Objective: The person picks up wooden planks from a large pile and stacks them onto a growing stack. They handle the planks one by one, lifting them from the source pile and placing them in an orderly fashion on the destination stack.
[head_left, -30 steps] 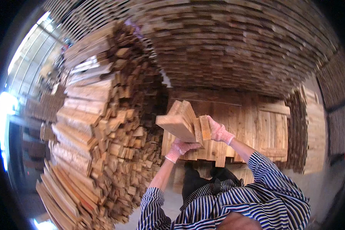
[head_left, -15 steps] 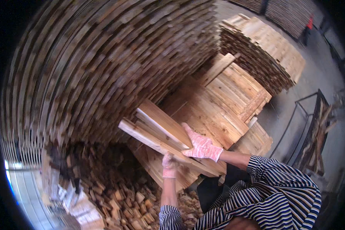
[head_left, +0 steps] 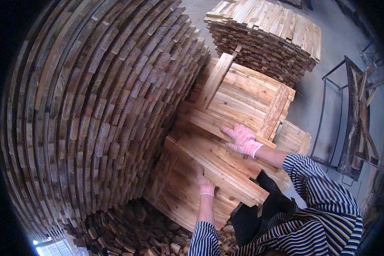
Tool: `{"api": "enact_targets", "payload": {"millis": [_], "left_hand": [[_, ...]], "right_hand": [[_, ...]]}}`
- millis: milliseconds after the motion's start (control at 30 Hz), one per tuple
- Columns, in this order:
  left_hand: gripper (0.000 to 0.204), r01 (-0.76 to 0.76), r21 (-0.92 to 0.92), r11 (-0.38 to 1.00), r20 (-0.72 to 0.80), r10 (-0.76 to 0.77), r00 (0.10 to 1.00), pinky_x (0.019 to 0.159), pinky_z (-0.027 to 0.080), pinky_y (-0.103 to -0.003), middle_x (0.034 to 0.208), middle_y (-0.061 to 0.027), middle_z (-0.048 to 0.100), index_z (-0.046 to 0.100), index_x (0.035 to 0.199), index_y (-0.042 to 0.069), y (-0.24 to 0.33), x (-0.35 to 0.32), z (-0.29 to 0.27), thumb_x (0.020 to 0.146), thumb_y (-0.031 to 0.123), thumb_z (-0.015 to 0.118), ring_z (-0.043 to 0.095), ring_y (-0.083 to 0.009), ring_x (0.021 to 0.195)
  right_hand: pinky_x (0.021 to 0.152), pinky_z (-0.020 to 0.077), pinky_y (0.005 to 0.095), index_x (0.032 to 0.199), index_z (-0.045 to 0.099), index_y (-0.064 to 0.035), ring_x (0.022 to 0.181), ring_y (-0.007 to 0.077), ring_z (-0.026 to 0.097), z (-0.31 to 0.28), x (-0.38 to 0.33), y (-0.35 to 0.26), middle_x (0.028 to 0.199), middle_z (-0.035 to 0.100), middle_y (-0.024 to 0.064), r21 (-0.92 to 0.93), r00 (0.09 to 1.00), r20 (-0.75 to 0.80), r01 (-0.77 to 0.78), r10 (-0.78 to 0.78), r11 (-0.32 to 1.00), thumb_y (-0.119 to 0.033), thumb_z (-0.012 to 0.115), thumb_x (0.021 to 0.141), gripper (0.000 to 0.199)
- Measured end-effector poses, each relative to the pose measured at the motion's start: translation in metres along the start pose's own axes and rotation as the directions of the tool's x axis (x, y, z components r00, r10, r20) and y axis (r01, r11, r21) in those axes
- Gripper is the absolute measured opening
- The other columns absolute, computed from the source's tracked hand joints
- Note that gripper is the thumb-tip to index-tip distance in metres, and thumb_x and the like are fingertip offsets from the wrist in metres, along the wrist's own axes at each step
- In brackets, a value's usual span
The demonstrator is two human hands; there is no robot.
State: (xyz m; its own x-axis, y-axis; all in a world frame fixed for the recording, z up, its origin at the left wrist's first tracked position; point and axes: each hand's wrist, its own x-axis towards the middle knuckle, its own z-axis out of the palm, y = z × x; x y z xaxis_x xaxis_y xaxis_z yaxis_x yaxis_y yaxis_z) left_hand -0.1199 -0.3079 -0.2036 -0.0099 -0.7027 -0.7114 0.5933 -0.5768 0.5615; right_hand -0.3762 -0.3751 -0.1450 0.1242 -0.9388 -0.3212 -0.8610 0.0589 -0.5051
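Wooden planks lie side by side on a stack of boards in front of me. My left hand, in a pink-and-white knit glove, grips the near edge of a long plank; the plank hides part of its fingers. Further off and to the right, my right hand, gloved the same way, lies over another plank with thumb and fingers apart. Between the hands are more planks, angled down toward me. Under the left hand a broad wooden board surface shows.
A tall wall of stacked planks rises at the left. Behind the boards stands another plank pile. A black metal frame with scrap wood is at the right. Small wood offcuts lie heaped below.
The planks that were raised and tilted between my hands now lie lower on the stack. My right hand has moved away and spread its fingers; the view has shifted.
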Motion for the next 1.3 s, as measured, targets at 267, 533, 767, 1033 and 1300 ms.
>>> {"api": "enact_targets", "payload": {"millis": [267,533,767,1033,1300], "left_hand": [[0.07,0.014,-0.101,0.995,-0.139,-0.028,0.99,0.117,0.039,-0.044,0.151,-0.0141,0.051,0.047,0.15,0.006,0.004,0.006,0.007,0.099,0.053,0.053,0.049,-0.0329,0.137],[0.068,-0.023,0.039,0.999,-0.172,0.029,0.985,0.119,0.036,-0.043,0.155,-0.0092,0.047,0.044,0.152,0.011,0.007,-0.007,0.023,0.103,0.059,0.042,0.046,-0.0306,0.139],[0.081,-0.044,0.077,0.996,-0.101,0.051,0.994,0.122,0.03,-0.044,0.16,-0.0085,0.041,0.036,0.157,0.012,0.012,-0.012,0.033,0.099,0.066,0.048,0.039,-0.0308,0.144],[0.088,-0.073,0.092,0.993,-0.06,0.079,0.995,0.122,0.031,-0.045,0.161,-0.0104,0.039,0.038,0.157,0.011,0.0,0.013,-0.013,0.093,0.07,0.052,0.038,-0.0326,0.145],[0.097,0.105,0.195,0.975,-0.096,-0.087,0.992,0.118,0.038,-0.046,0.156,-0.0164,0.042,0.033,0.156,0.003,0.032,-0.043,0.108,0.09,0.067,0.064,0.043,-0.0311,0.141]], "right_hand": [[0.088,0.0516,0.0503,0.141,0.053,-0.0149,0.106,0.043,0.06,-0.039,0.121,0.068,0.112,0.059,0.0251,0.027,0.978,-0.104,0.187,-0.183,0.982,-0.038,0.061,0.095,0.053],[0.09,0.0493,0.0535,0.136,0.055,-0.0135,0.112,0.0445,0.057,0.005,0.0,-0.01,0.131,0.052,0.0291,-0.081,0.973,-0.162,0.152,-0.163,0.985,-0.035,0.073,0.078,0.065],[0.087,0.0501,0.0538,0.134,0.059,-0.027,0.109,0.0421,0.057,-0.014,0.028,0.022,0.129,0.055,0.0223,-0.079,0.934,-0.252,0.241,-0.253,0.967,-0.022,0.071,0.078,0.058],[0.088,0.0509,0.0495,0.129,0.064,-0.0187,0.105,0.0386,0.059,-0.052,0.142,0.097,0.12,0.059,0.0184,-0.152,0.91,-0.249,0.3,-0.33,0.942,-0.028,0.067,0.087,0.043],[0.095,0.0493,0.0522,0.149,0.038,-0.0012,0.109,0.0459,0.059,-0.052,0.01,0.002,0.117,0.058,0.0305,0.297,0.977,0.007,0.201,-0.212,0.934,-0.067,0.056,0.088,0.092]]}}
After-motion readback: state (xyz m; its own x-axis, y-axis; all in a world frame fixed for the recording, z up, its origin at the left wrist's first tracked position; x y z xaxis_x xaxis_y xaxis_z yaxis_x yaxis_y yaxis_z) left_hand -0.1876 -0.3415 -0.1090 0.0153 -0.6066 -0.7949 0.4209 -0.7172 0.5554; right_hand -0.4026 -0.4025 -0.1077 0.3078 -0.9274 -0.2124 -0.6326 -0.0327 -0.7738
